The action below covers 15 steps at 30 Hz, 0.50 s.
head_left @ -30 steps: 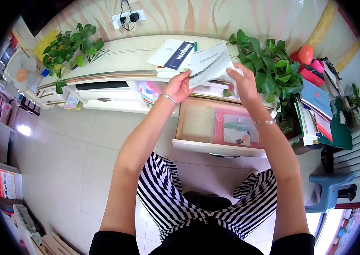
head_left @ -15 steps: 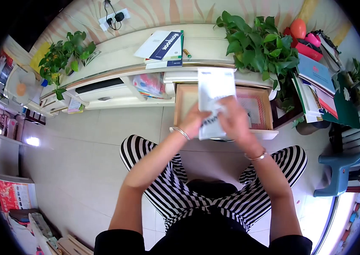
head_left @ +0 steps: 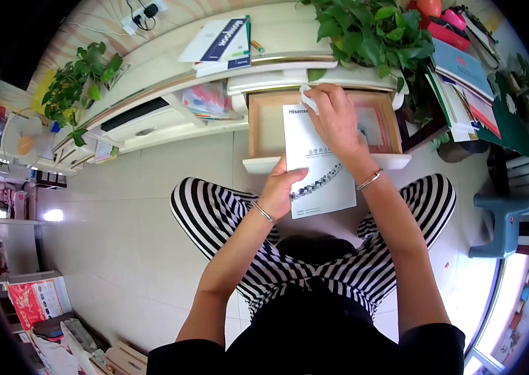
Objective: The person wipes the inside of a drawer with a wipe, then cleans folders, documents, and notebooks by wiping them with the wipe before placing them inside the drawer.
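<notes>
A white Hisense instruction booklet [head_left: 315, 181] with a dotted band across its cover is held over the open drawer and my lap. My left hand [head_left: 280, 190] grips its left edge, thumb on the cover. My right hand [head_left: 337, 119] is closed on a crumpled white tissue [head_left: 306, 99] at the booklet's top edge and covers part of the cover. Behind the booklet, the wooden drawer [head_left: 259, 165] is pulled out of the white cabinet; a pink-edged item [head_left: 374, 123] lies in its right side.
On the cabinet top are a notebook [head_left: 222, 39] with papers and a leafy plant [head_left: 370, 37]. Another plant [head_left: 83, 81] stands at the left. Stacked books and folders [head_left: 461, 62] lie at the right, above a blue stool [head_left: 503, 215].
My right hand has moved up from the middle of the booklet to its top edge, and the tissue now shows clearly. The booklet sits slightly lower, its cover more visible. The camera view has shifted.
</notes>
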Available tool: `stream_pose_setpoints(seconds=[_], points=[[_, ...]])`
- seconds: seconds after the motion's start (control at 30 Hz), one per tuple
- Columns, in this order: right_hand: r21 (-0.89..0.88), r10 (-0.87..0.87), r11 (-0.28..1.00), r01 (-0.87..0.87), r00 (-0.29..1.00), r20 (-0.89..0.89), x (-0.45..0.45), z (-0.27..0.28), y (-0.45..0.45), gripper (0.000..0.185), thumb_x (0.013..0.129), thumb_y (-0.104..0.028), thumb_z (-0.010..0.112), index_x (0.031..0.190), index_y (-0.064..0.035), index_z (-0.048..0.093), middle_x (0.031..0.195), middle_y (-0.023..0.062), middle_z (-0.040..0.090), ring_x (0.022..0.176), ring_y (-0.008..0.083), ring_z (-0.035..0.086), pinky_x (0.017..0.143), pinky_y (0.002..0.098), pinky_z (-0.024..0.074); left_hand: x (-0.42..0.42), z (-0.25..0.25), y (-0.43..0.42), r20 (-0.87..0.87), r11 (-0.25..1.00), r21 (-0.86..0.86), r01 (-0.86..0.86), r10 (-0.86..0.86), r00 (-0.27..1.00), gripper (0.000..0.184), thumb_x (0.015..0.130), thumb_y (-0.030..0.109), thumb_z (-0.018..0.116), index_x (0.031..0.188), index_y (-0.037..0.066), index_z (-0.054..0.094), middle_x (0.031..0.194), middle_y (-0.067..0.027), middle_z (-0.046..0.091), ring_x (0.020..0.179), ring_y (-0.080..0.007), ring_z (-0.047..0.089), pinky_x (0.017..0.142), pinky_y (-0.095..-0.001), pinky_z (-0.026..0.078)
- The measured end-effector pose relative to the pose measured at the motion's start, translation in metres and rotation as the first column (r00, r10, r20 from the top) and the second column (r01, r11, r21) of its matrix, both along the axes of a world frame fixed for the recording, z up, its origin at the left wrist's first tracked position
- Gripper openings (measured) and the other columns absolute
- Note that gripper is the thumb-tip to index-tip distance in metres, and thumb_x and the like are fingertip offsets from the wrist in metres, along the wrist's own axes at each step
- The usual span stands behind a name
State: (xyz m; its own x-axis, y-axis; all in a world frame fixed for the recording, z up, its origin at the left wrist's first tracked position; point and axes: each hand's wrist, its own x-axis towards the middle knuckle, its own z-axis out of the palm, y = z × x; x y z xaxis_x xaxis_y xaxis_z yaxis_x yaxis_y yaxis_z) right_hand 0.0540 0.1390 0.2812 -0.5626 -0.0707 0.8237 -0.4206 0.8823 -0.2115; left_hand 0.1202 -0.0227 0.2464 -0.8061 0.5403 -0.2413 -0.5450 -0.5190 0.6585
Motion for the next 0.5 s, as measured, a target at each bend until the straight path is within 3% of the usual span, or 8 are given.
stream_pose_setpoints(seconds=[0.17,0.27,0.37,0.4,0.47,0.5], points=[[0.099,-0.005,0.995,0.004,1.000,0.004,0.008,-0.009,-0.003,0.020,0.072,-0.011,0.064,0.092,-0.0121,0.058,0.089,0.0025,0.055,0.084,0.0200,0.055,0.069,0.0339,0.0431,0.010,0.003,0.003,0.066,0.999,0.034,0.017,-0.019,0.998,0.046,0.080,-0.006,0.049,0.124,0.005,0.043,0.112,-0.0091,0.056,0.100,-0.0185,0.057,0.085,-0.0353,0.049],[-0.092,0.301,0.952,-0.291,0.944,0.137,0.034,-0.018,-0.027,0.016,0.074,-0.015,0.064,0.087,-0.0093,0.056,0.084,0.0059,0.054,0.071,0.0239,0.056,0.060,0.0315,0.0483,0.006,-0.007,0.000,0.061,0.997,0.039,-0.061,0.059,0.996,0.046,0.078,-0.007,0.048,0.122,0.006,0.044,0.107,-0.0087,0.057,0.096,-0.0190,0.058,0.085,-0.0360,0.049],[-0.094,0.389,0.921,-0.378,0.888,0.243,0.076,-0.021,-0.028,0.019,0.072,-0.018,0.067,0.083,-0.0077,0.056,0.079,0.0069,0.054,0.066,0.0247,0.056,0.056,0.0341,0.0482,-0.007,-0.005,-0.010,0.069,0.971,0.140,-0.196,0.188,0.980,0.045,0.076,-0.007,0.048,0.120,0.002,0.045,0.106,-0.0119,0.058,0.094,-0.0221,0.060,0.084,-0.0367,0.050],[-0.094,0.396,0.918,-0.385,0.885,0.243,0.076,-0.026,-0.019,0.019,0.072,-0.018,0.067,0.083,-0.0077,0.056,0.079,0.0069,0.054,0.066,0.0247,0.056,0.056,0.0341,0.0482,-0.012,-0.004,-0.016,0.023,0.972,0.145,-0.183,0.182,0.983,0.047,0.076,-0.006,0.048,0.122,0.001,0.043,0.110,-0.0140,0.056,0.097,-0.0235,0.058,0.084,-0.0363,0.050],[-0.006,0.269,0.963,-0.270,0.956,0.113,0.072,-0.041,0.003,0.014,0.074,-0.014,0.066,0.080,-0.0075,0.056,0.072,0.0070,0.054,0.060,0.0252,0.055,0.050,0.0344,0.0467,-0.016,-0.002,-0.026,-0.007,0.975,0.177,-0.131,0.134,0.991,0.046,0.079,-0.005,0.049,0.123,-0.002,0.040,0.116,-0.0181,0.053,0.103,-0.0266,0.056,0.086,-0.0359,0.049],[0.071,0.151,0.984,-0.162,0.979,0.136,0.064,-0.043,0.018,0.009,0.076,-0.010,0.064,0.078,-0.0069,0.056,0.069,0.0079,0.054,0.057,0.0257,0.054,0.047,0.0345,0.0455,-0.013,-0.002,-0.028,-0.001,0.977,0.172,-0.127,0.129,0.992,0.046,0.079,-0.005,0.049,0.123,-0.002,0.040,0.116,-0.0181,0.053,0.103,-0.0266,0.056,0.086,-0.0359,0.049]])
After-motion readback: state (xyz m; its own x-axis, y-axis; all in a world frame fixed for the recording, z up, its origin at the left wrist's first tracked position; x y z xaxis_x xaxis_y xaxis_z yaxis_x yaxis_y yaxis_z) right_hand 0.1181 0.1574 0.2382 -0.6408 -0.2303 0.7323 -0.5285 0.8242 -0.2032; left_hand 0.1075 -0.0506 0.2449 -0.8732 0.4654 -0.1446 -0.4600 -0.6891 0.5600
